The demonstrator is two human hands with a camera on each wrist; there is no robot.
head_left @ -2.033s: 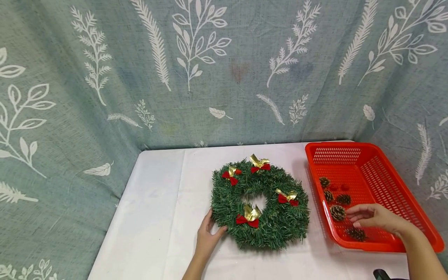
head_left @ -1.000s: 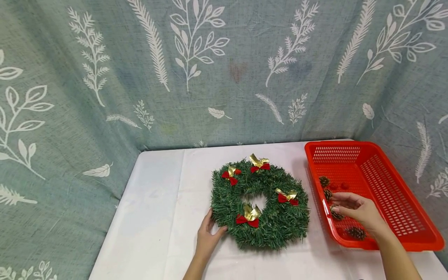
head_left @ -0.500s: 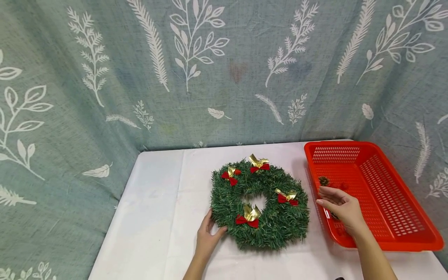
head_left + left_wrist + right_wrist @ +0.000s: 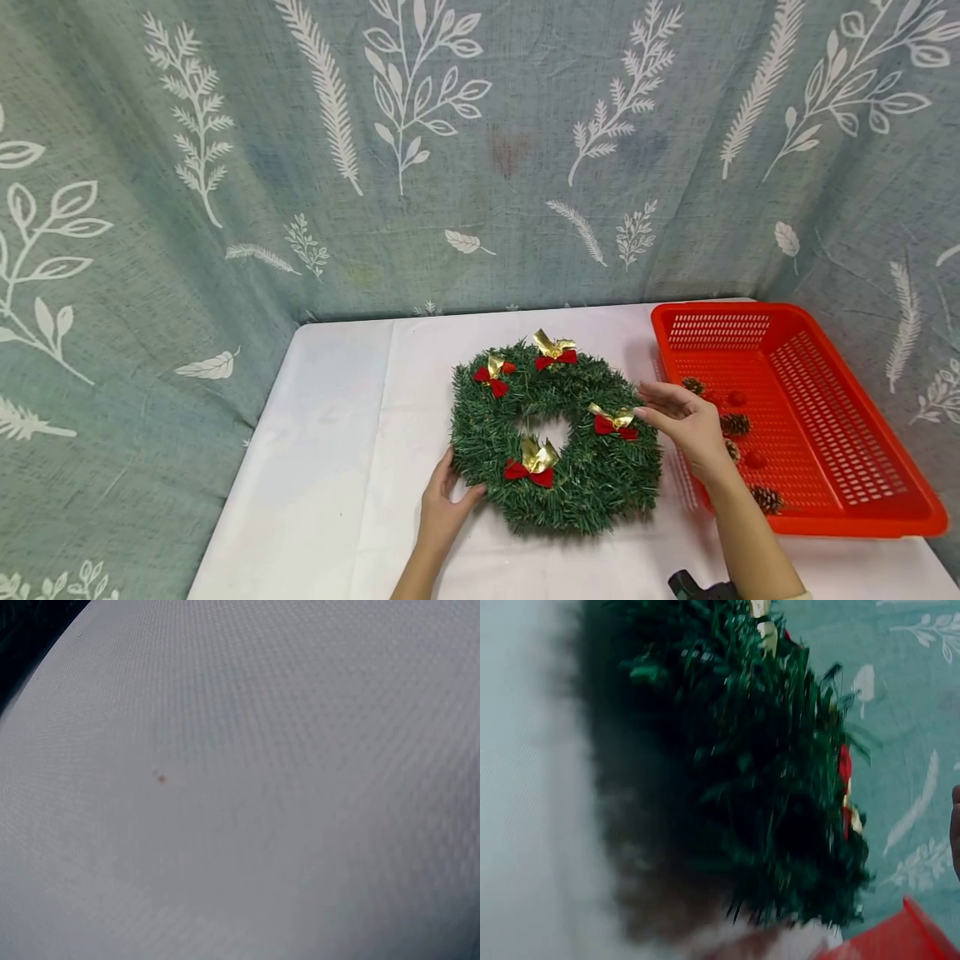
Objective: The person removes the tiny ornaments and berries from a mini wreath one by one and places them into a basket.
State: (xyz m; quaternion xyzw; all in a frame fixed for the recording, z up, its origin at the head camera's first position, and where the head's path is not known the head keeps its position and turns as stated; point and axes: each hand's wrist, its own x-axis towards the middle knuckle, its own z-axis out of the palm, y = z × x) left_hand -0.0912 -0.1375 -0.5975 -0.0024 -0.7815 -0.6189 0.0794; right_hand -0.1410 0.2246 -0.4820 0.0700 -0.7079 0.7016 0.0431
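Note:
A round green wreath (image 4: 480, 433) with several red-and-gold bows lies on the white table. At its lower left edge my left hand (image 4: 442, 508) holds it, thumb and fingers spread along the rim and partly hidden by the needles. My right hand (image 4: 686, 425) hovers by the wreath's right edge, close to a bow (image 4: 615, 423). Its fingers and thumb are bent toward each other; whether a small thing sits between them is hidden. The right wrist view shows the wreath (image 4: 780, 780) up close and blurred. Tablecloth (image 4: 240, 787) fills most of the left wrist view.
A red plastic basket (image 4: 847, 417) stands on the right, holding several pine cones (image 4: 735, 424) and small red balls (image 4: 755, 459). A leaf-patterned curtain (image 4: 510, 242) hangs behind the table. A dark object (image 4: 701, 587) shows beside my right forearm.
My right hand has come out of the basket, moving left over its near rim to the wreath's right edge. My left hand and the wreath have stayed in place.

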